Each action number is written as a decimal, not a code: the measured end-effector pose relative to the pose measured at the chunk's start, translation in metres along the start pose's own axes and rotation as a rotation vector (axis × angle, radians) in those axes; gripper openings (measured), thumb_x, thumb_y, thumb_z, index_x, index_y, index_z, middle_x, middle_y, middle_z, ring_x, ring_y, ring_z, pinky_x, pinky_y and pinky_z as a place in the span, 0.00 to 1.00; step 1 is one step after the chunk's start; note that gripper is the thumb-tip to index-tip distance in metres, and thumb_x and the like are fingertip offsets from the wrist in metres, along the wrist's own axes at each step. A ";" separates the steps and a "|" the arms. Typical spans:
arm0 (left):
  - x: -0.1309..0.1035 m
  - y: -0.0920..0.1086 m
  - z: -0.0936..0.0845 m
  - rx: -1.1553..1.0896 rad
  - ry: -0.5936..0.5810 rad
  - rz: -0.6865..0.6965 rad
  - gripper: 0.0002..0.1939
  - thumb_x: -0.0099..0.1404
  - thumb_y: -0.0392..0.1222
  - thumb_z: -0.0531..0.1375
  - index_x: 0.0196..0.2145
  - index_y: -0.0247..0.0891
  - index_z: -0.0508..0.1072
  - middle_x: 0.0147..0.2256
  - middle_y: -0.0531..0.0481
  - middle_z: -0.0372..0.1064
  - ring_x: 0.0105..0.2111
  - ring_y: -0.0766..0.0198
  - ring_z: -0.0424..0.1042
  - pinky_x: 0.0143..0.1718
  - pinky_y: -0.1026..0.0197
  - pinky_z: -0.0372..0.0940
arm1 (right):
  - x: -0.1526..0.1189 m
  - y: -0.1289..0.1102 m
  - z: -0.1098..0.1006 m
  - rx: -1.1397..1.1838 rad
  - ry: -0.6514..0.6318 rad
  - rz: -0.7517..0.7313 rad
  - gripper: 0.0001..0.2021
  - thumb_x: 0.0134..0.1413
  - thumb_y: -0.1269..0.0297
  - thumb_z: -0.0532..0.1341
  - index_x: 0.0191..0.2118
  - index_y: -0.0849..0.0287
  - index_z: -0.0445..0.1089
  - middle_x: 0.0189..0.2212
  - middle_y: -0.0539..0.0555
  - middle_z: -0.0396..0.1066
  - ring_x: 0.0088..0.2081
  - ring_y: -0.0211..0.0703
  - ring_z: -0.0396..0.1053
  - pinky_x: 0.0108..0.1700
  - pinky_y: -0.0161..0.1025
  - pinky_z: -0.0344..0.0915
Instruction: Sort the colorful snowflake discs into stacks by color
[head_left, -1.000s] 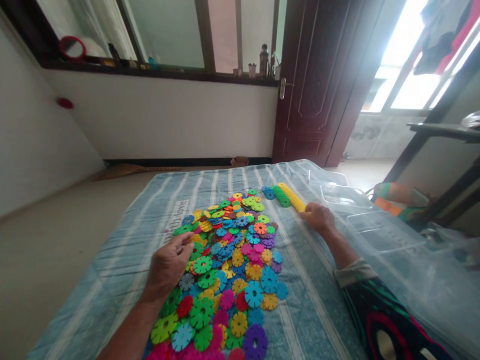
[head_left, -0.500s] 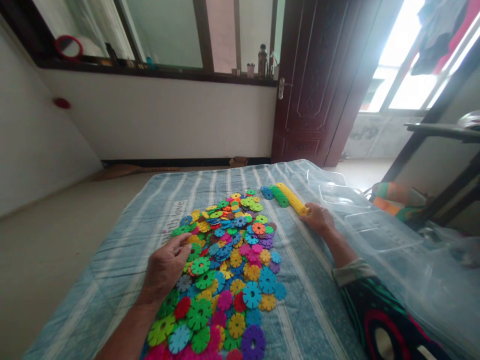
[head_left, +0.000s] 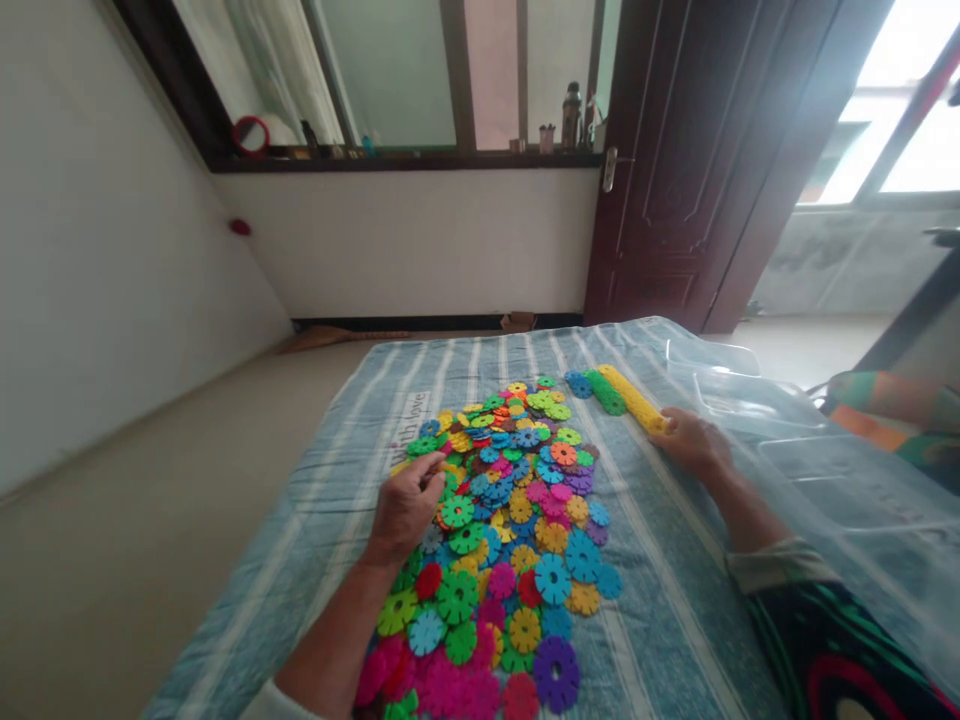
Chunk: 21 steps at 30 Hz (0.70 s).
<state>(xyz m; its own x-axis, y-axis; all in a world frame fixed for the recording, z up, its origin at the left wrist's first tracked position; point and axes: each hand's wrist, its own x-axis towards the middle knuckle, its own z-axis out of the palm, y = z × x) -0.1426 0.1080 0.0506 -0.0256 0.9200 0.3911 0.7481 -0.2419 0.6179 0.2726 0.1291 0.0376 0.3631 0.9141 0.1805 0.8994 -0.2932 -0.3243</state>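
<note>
Many flat, notched plastic discs (head_left: 517,500) in mixed colours lie in a long heap on the striped bedspread (head_left: 660,590). My left hand (head_left: 409,505) is at the heap's left edge, its fingers drawn together over the discs. A pink bit shows by its fingertips, but what they hold, if anything, is hidden. On the right, my right hand (head_left: 694,445) has its fingers closed at the near end of a row of yellow discs (head_left: 630,395) stacked on edge. Beside that row lie a shorter green row (head_left: 604,391) and a small blue row (head_left: 577,384).
Clear plastic containers (head_left: 765,400) stand along the bed's right side. Beyond them is an orange and green bundle (head_left: 892,410). A dark red door (head_left: 675,180) and a ledge (head_left: 420,160) with small items are behind the bed.
The view has swung left, so the whole scene sits further right. My left hand's fingers have shifted slightly at the heap's edge. My right hand stays at the end of the yellow row.
</note>
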 end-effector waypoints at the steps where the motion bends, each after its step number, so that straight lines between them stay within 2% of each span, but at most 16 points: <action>1: -0.001 0.001 0.000 0.029 0.003 0.010 0.18 0.57 0.47 0.53 0.41 0.37 0.75 0.36 0.48 0.77 0.35 0.60 0.76 0.40 0.63 0.69 | 0.000 0.001 0.002 0.013 0.004 0.006 0.25 0.48 0.52 0.59 0.53 0.56 0.68 0.43 0.55 0.74 0.42 0.50 0.71 0.37 0.39 0.61; 5: -0.002 0.005 -0.003 0.238 0.062 0.016 0.15 0.59 0.47 0.54 0.34 0.39 0.78 0.34 0.47 0.77 0.37 0.58 0.74 0.43 0.60 0.67 | 0.001 0.005 0.009 0.049 0.092 0.041 0.25 0.53 0.47 0.54 0.51 0.58 0.68 0.43 0.57 0.73 0.42 0.51 0.71 0.38 0.41 0.62; 8: -0.001 0.007 -0.005 0.336 0.092 0.008 0.13 0.60 0.45 0.54 0.33 0.40 0.78 0.33 0.47 0.77 0.37 0.56 0.73 0.42 0.58 0.66 | 0.001 0.005 0.013 0.043 0.211 0.036 0.22 0.56 0.50 0.53 0.49 0.59 0.70 0.43 0.58 0.73 0.42 0.51 0.70 0.38 0.43 0.62; 13: -0.001 0.004 -0.005 0.333 0.051 0.061 0.11 0.59 0.40 0.55 0.33 0.38 0.77 0.35 0.47 0.77 0.38 0.56 0.71 0.43 0.57 0.65 | -0.002 0.007 0.017 0.046 0.325 0.014 0.19 0.57 0.54 0.53 0.46 0.60 0.72 0.42 0.60 0.71 0.40 0.51 0.69 0.37 0.42 0.61; 21: -0.002 0.000 -0.010 0.292 -0.035 0.101 0.10 0.58 0.40 0.56 0.33 0.40 0.77 0.33 0.50 0.77 0.37 0.60 0.73 0.42 0.59 0.66 | 0.001 0.014 0.022 0.132 0.481 -0.077 0.15 0.54 0.61 0.54 0.40 0.62 0.74 0.36 0.59 0.70 0.36 0.46 0.66 0.35 0.39 0.59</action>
<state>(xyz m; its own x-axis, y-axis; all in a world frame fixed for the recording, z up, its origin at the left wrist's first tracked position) -0.1492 0.1033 0.0561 0.0770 0.9071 0.4138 0.9046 -0.2381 0.3536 0.2797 0.1318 0.0129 0.3959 0.6901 0.6058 0.9007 -0.1633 -0.4026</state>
